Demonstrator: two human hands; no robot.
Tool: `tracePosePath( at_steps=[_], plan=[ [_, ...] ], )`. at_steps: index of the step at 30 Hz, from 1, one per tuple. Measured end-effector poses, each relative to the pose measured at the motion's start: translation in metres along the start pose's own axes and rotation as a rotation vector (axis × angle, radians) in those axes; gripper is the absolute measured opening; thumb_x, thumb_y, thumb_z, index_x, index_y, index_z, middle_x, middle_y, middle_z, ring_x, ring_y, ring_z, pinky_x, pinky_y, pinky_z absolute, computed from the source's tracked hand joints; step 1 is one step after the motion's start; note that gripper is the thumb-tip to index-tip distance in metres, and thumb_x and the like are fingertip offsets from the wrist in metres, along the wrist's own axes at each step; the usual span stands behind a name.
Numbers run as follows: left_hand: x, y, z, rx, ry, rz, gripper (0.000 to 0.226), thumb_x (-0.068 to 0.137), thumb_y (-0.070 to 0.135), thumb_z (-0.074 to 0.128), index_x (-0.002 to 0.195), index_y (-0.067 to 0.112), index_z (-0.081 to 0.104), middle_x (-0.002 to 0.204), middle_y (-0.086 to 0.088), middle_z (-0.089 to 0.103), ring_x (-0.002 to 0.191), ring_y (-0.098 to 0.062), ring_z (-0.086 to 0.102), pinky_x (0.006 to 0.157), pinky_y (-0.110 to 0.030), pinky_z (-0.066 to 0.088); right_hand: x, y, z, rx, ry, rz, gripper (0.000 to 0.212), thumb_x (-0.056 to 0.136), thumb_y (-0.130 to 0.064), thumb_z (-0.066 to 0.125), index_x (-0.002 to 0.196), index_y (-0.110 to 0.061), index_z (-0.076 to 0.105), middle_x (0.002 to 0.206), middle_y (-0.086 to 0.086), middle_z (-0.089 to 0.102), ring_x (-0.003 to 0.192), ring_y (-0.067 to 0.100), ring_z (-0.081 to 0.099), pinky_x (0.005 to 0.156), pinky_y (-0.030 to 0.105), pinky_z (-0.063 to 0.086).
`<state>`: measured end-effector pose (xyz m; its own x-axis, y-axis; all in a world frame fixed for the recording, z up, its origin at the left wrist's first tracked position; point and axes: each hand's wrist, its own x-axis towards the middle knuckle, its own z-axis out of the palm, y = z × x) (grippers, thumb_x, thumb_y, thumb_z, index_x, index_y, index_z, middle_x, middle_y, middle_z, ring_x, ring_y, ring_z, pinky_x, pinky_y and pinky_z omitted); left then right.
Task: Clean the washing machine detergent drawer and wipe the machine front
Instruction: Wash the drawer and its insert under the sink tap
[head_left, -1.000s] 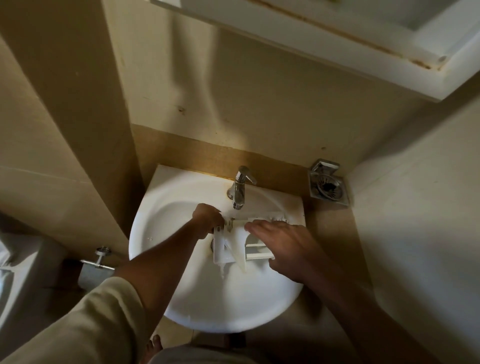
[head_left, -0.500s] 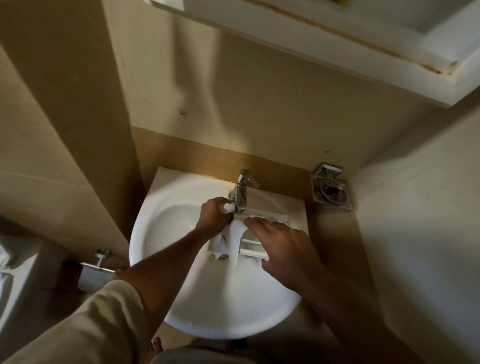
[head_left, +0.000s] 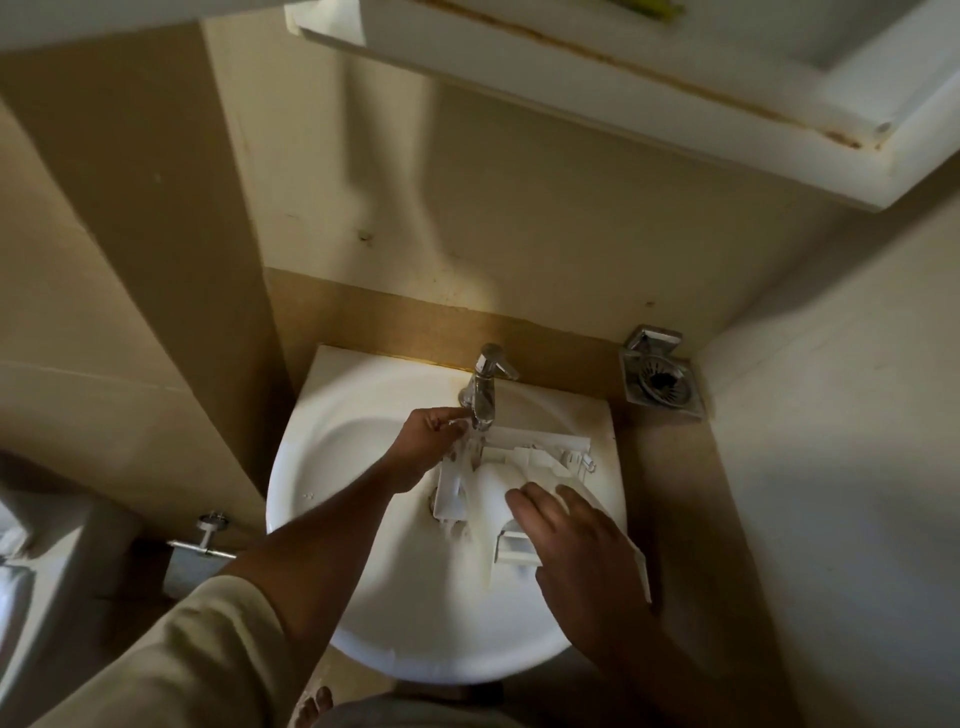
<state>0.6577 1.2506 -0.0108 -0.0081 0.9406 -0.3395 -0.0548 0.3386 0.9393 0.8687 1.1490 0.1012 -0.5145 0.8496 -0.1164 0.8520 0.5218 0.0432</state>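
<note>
While left fingers (head_left: 448, 423) pinch the ribbed white plastic drawer (head_left: 524, 460), spread right fingers (head_left: 527, 508) press it.

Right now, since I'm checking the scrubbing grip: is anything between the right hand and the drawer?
Nothing visible does. The right hand lies directly on the detergent drawer in the sink; the left hand is off to the side, by the tap.

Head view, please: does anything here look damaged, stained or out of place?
Yes: the white cabinet above the sink has a brown, rust-like stain running along its lower edge, darkest near the right corner.
</note>
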Motion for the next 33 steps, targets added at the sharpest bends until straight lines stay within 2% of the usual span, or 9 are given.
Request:
tracePosePath(
  at_steps=[5,10,12,15,19,24,26,29,33],
  plan=[
    [-0.014,0.013,0.019,0.048,0.184,-0.157,0.039,0.104,0.035,0.042,0.083,0.008,0.061,0.080,-0.015,0.057,0.072,-0.021,0.051,0.067,-0.030,0.039,-0.005,-0.010,0.009,0.029,0.128,0.040,0.092,0.046,0.002,0.087,0.129,-0.022,0.056,0.127,-0.003,0.066,0.111,0.030,0.066,0.080,0.039,0.060],
    [-0.027,-0.016,0.044,-0.136,0.284,-0.476,0.082,0.076,0.071,0.049,0.127,0.007,0.057,0.118,-0.013,0.066,0.103,-0.034,0.066,0.087,-0.040,0.055,-0.002,-0.023,0.017,0.004,0.224,0.063,0.088,0.047,0.003,0.084,0.127,-0.021,0.057,0.125,0.000,0.067,0.110,0.034,0.066,0.078,0.043,0.059],
    [-0.041,-0.010,0.045,-0.316,0.155,-0.582,0.080,0.064,0.060,0.069,0.125,0.009,0.060,0.112,-0.016,0.070,0.091,-0.034,0.071,0.076,-0.044,0.060,-0.005,-0.030,0.019,-0.020,0.246,0.038,0.072,0.057,0.000,0.076,0.124,-0.019,0.062,0.123,0.001,0.067,0.109,0.035,0.066,0.077,0.044,0.059],
    [-0.060,0.004,0.044,-0.371,0.034,-0.588,0.038,0.086,0.028,0.074,0.113,0.003,0.067,0.100,-0.022,0.072,0.072,-0.031,0.070,0.053,-0.034,0.058,-0.011,-0.034,0.026,0.004,0.199,-0.017,0.068,0.061,-0.005,0.075,0.126,-0.021,0.062,0.123,0.000,0.066,0.110,0.034,0.066,0.079,0.042,0.059],
    [-0.067,-0.004,0.031,-0.368,0.168,-0.532,0.044,0.079,0.022,0.082,0.111,-0.006,0.068,0.097,-0.026,0.073,0.067,-0.033,0.071,0.056,-0.036,0.058,-0.012,-0.010,0.018,0.298,0.115,-0.172,0.070,0.073,-0.044,0.077,0.137,-0.029,0.055,0.134,-0.013,0.060,0.120,0.012,0.057,0.101,0.029,0.050],
    [-0.085,-0.002,0.021,-0.427,0.225,-0.448,0.039,0.085,0.023,0.077,0.112,-0.003,0.067,0.103,-0.025,0.072,0.076,-0.035,0.071,0.053,-0.035,0.058,-0.003,0.040,0.017,0.883,0.150,0.662,0.063,0.089,-0.053,0.064,0.141,-0.021,0.050,0.137,-0.006,0.056,0.122,0.015,0.054,0.094,0.030,0.045],
    [-0.089,0.002,0.015,-0.443,0.243,-0.416,0.037,0.087,0.023,0.075,0.113,-0.002,0.067,0.104,-0.025,0.072,0.076,-0.034,0.071,0.053,-0.035,0.058,0.008,0.047,0.027,1.049,-0.083,0.903,0.070,0.091,-0.055,0.061,0.146,-0.016,0.043,0.138,0.007,0.057,0.120,0.028,0.058,0.091,0.035,0.050],
    [-0.094,0.008,0.005,-0.438,0.299,-0.396,0.037,0.088,0.024,0.074,0.115,0.001,0.066,0.106,-0.024,0.071,0.081,-0.036,0.071,0.053,-0.036,0.059,0.022,0.024,0.045,1.517,-0.427,0.872,0.053,0.091,-0.054,0.062,0.131,-0.021,0.053,0.120,0.009,0.066,0.097,0.031,0.071,0.073,0.044,0.062],
    [-0.097,0.008,0.008,-0.482,0.267,-0.389,0.031,0.092,0.026,0.068,0.113,0.004,0.065,0.105,-0.022,0.071,0.083,-0.035,0.070,0.056,-0.036,0.060,0.027,0.015,0.046,1.559,-0.286,0.840,0.038,0.086,-0.049,0.069,0.116,-0.026,0.064,0.110,0.005,0.071,0.100,0.024,0.069,0.067,0.034,0.060]
  ],
)
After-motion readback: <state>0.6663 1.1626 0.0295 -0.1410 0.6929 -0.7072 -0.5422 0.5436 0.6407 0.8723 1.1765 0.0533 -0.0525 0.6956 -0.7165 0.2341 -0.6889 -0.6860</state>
